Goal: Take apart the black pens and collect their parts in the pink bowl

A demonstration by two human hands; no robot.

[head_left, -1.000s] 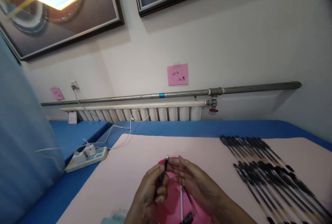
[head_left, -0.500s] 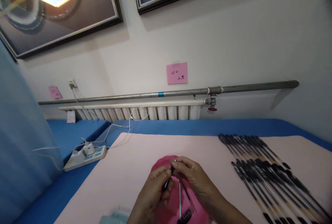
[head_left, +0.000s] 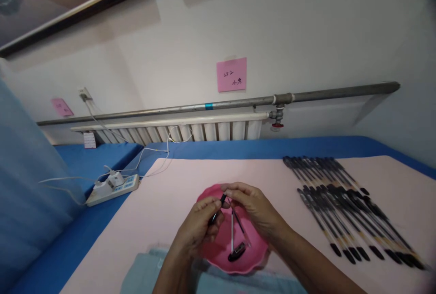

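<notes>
Black pen barrel (head_left: pixel 217 213), tilted, held in the curled fingers of the left hand (head_left: pixel 200 221); the right hand (head_left: pixel 252 205) pinches its far tip between thumb and fingers. Both hands are above a scalloped pink bowl (head_left: pixel 221 257), in which lie a white stick (head_left: pixel 232 235), a thin dark refill (head_left: pixel 240 223) and a black clipped cap (head_left: pixel 236 252). Near and left, light-blue cloth (head_left: pixel 138 276); right, two rows of black-capped pens (head_left: pixel 350 212) on pink sheeting (head_left: pixel 136 221); far left, a white power strip (head_left: pixel 114 191).

Bowl (head_left: pixel 252 257) on sheet (head_left: pixel 163 198); pen parts (head_left: pixel 236 253) inside; pens (head_left: pixel 344 207) right, power strip (head_left: pixel 114 191) left, radiator (head_left: pixel 211 132) behind.
</notes>
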